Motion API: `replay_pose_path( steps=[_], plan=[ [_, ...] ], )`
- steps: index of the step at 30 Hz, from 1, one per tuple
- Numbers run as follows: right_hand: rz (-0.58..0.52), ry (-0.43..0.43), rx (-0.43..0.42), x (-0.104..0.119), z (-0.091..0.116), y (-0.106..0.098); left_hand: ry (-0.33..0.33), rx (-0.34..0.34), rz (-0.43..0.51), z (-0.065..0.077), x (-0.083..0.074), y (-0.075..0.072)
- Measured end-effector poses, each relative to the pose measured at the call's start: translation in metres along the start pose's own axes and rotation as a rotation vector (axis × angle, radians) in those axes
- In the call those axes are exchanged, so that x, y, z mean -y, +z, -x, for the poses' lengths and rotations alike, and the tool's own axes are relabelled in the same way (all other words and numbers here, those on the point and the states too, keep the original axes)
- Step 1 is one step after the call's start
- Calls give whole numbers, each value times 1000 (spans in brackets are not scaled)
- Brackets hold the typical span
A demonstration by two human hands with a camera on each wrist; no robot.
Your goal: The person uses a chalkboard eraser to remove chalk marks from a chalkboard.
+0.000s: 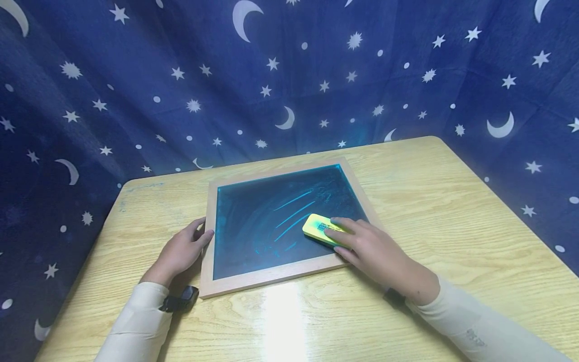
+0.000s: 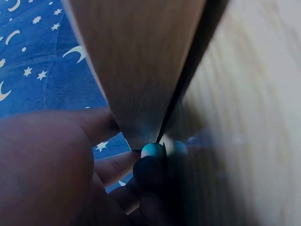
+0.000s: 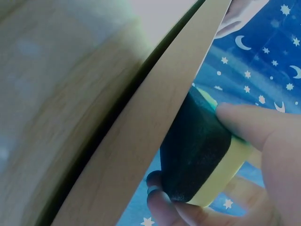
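Observation:
A small chalkboard (image 1: 244, 216) with a pale wooden frame lies on the table, marked with several blue-green chalk strokes (image 1: 293, 227). At its left edge, my left hand (image 1: 181, 254) grips the frame; in the left wrist view the thumb is on one side of the wooden edge (image 2: 136, 61) and curled fingertips (image 2: 153, 150) are at its underside. My right hand (image 1: 368, 246) holds a yellow chalkboard eraser (image 1: 318, 226) over the lower right of the board. The right wrist view shows the eraser's dark felt (image 3: 195, 146) facing the board, thumb and fingers on opposite sides.
Around the board spreads the light wood-grain table (image 1: 452, 216), with faint blue smudges near its far left corner. A blue curtain (image 1: 316, 65) with white moons and stars hangs behind and at both sides. Dark straps (image 1: 178, 301) are on the wrists.

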State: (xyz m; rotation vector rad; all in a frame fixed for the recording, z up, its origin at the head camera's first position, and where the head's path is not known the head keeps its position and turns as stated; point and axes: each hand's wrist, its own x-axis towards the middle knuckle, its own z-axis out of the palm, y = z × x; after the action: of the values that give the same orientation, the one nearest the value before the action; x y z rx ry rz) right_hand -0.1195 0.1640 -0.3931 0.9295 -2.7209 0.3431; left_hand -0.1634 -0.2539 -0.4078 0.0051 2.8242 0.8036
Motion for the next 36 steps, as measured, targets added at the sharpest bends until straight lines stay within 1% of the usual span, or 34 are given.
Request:
replay_pose_path(
  steps=[8, 12, 16, 23, 29, 36],
  plan=[
    [21, 52, -37, -10, -1, -2, 5, -6, -3, 0, 0, 0],
    [30, 86, -28, -12, -1, -3, 0, -4, 0, 0, 0, 0],
    [32, 98, -19, -13, -2, -4, -7, 0, 0, -1, 1, 0],
    [25, 85, -23, -10, -1, -4, -15, 3, -5, -1, 1, 0],
    [13, 62, -17, -4, -1, -4, -5, -3, -9, -1, 1, 0],
    [11, 14, -19, 3, 0, 0, -13, -2, 0, -1, 1, 1]
  ],
)
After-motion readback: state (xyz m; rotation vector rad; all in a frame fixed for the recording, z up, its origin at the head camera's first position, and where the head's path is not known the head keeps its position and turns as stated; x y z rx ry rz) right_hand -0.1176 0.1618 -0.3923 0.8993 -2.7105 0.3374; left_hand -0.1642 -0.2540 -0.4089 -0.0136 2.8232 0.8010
